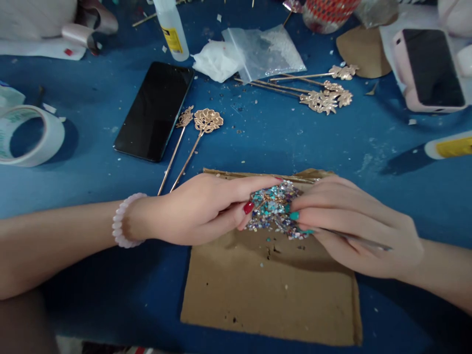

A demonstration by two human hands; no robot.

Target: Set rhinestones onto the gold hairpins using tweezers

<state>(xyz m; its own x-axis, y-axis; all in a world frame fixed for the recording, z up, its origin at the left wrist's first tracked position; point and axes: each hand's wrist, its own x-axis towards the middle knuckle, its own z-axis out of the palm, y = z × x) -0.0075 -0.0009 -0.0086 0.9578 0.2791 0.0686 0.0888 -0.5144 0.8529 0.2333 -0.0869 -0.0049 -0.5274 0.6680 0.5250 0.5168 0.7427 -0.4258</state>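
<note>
A brown cardboard sheet point(265, 290) lies on the blue table and carries a heap of small coloured stone chips point(275, 206). My left hand point(199, 209), with a pale bead bracelet at the wrist, rests at the heap's left side, its fingers closed together against the chips. My right hand point(350, 226) presses in from the right with fingers closed and grips a thin metal stick point(363, 241) that runs back under the palm. A gold hairpin head seems to sit inside the heap, mostly hidden.
Two gold flower hairpins point(199, 128) lie beside a black phone point(155, 110). More gold hairpins point(324, 93) lie by a plastic bag point(265, 51). A tape roll point(27, 135) sits left, a glue bottle point(171, 29) at the back, a pink phone point(429, 69) at the right.
</note>
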